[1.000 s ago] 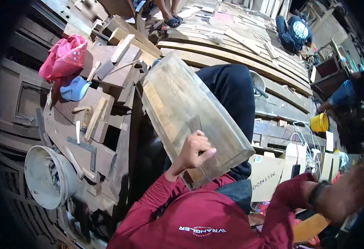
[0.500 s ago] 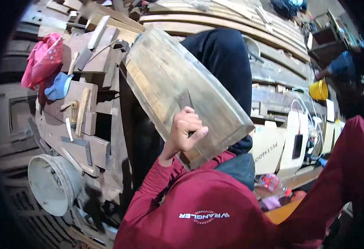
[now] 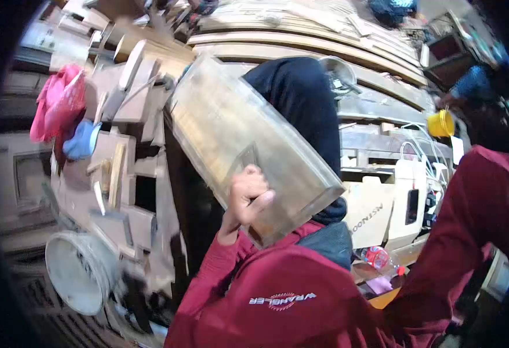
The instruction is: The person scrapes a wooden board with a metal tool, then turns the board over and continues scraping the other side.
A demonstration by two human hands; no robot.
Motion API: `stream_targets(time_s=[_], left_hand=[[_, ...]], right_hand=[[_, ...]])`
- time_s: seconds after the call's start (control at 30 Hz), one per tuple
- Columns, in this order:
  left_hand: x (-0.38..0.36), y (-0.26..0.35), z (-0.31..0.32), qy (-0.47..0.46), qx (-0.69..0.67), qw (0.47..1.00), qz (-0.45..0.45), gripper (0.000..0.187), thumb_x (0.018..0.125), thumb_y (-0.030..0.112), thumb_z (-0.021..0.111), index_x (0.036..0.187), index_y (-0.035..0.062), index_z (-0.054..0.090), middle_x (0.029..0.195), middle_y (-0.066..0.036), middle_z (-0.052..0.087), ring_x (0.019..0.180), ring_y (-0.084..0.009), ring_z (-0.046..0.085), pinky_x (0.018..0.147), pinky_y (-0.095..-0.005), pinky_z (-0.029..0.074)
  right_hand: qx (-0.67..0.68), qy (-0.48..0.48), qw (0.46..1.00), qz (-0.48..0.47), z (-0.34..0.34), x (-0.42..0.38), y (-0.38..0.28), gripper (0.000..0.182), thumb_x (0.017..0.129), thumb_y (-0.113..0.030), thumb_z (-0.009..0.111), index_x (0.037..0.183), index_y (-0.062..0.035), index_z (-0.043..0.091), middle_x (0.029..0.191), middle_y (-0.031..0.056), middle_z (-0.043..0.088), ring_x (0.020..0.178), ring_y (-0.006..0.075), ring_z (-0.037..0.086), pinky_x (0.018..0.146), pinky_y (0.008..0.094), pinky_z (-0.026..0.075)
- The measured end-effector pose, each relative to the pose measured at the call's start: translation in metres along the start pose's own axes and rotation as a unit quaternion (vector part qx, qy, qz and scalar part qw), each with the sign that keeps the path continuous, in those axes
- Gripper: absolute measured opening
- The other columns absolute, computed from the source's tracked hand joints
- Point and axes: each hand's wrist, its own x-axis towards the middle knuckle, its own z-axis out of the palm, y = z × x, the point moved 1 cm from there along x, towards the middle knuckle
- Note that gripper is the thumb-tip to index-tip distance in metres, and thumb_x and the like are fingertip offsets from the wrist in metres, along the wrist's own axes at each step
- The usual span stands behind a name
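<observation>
A thick wooden panel [image 3: 289,168] lies tilted across my lap, against my dark-trousered leg [image 3: 298,93]. My left hand [image 3: 247,197] is closed in a fist over its lower part, thumb on top. From under the fist a dark, flat pointed piece [image 3: 247,155] sticks out over the panel's face; its exact kind I cannot make out. My right arm shows only as a maroon sleeve [image 3: 463,197], bent at the right. The right hand itself lies outside the view.
At left are a whitish bucket [image 3: 74,278], a try square [image 3: 112,225], a blue cap [image 3: 82,141] and a pink cloth [image 3: 60,104]. Long boards [image 3: 312,43] lie beyond. On the right are a phone [image 3: 412,206], a bottle [image 3: 378,258], a yellow pail [image 3: 440,123] and another person [image 3: 480,93].
The view has shifted, so the panel and my left fist appear slightly lower and further left. My right sleeve has moved leftward. The fist keeps its grip.
</observation>
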Motion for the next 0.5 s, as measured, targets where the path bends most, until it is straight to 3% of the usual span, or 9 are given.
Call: stream_targets(time_s=[0.03,0.07,0.5], left_hand=[[-0.001,-0.004,-0.002,-0.004,-0.003,1.000,0.005,0.040,0.085,0.018,0.061,0.049,0.0081,0.047,0.049,-0.001,0.047,0.046,-0.0177,0.042,0.064,-0.0341,0.032],[-0.001,-0.003,-0.003,-0.009,-0.028,1.000,-0.004,0.034,0.080,0.011,0.065,0.051,0.0066,0.048,0.050,-0.004,0.041,0.047,-0.0221,0.039,0.065,-0.0362,0.034],[-0.001,-0.002,0.004,-0.005,0.003,1.000,0.026,0.037,0.086,0.012,0.064,0.052,0.0064,0.049,0.049,-0.003,0.044,0.047,-0.0200,0.044,0.064,-0.0351,0.035]], right_hand=[[-0.002,-0.002,1.000,0.014,0.001,-0.002,-0.004,0.025,0.094,-0.004,0.064,0.118,-0.0019,0.069,0.114,0.0115,0.073,0.095,0.0226,0.069,0.085,0.0373,0.054],[-0.001,-0.003,1.000,0.022,0.002,-0.002,-0.003,0.025,0.094,-0.004,0.064,0.118,-0.0019,0.069,0.114,0.0115,0.073,0.095,0.0226,0.069,0.085,0.0373,0.054],[-0.012,-0.002,0.999,0.046,-0.004,0.004,-0.016,0.025,0.094,-0.005,0.064,0.119,-0.0018,0.068,0.114,0.0120,0.073,0.096,0.0233,0.069,0.085,0.0375,0.054]])
